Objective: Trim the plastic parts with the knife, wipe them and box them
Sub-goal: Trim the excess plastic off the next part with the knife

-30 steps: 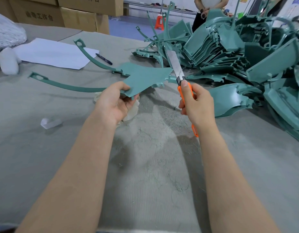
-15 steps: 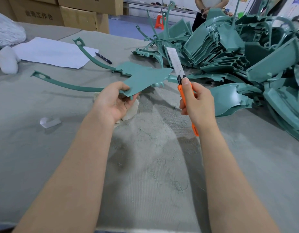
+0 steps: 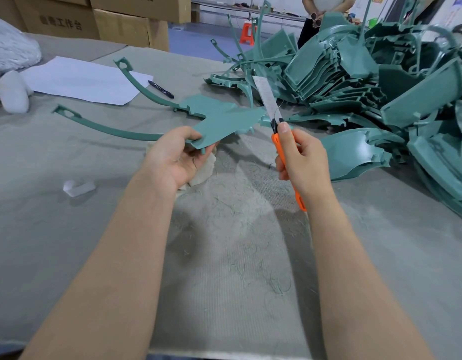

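My left hand [image 3: 176,158] grips the near edge of a teal plastic part [image 3: 224,120], a flat plate with two long curved arms reaching left. It is held just above the table. My right hand [image 3: 303,159] grips an orange utility knife [image 3: 279,149], thumb along the handle, its long blade [image 3: 266,98] pointing up and away. The blade stands against the part's right tip. A pale cloth [image 3: 204,170] lies under my left hand, mostly hidden.
A big heap of teal plastic parts [image 3: 367,74] fills the right and far side of the grey felt-covered table [image 3: 224,268]. White paper [image 3: 81,81] and a pen [image 3: 161,89] lie far left, cardboard boxes [image 3: 94,19] behind. A person [image 3: 320,14] stands beyond the heap.
The knife blade has slid slightly left and up along the part's right tip. My left hand keeps its hold on the part, barely shifted.
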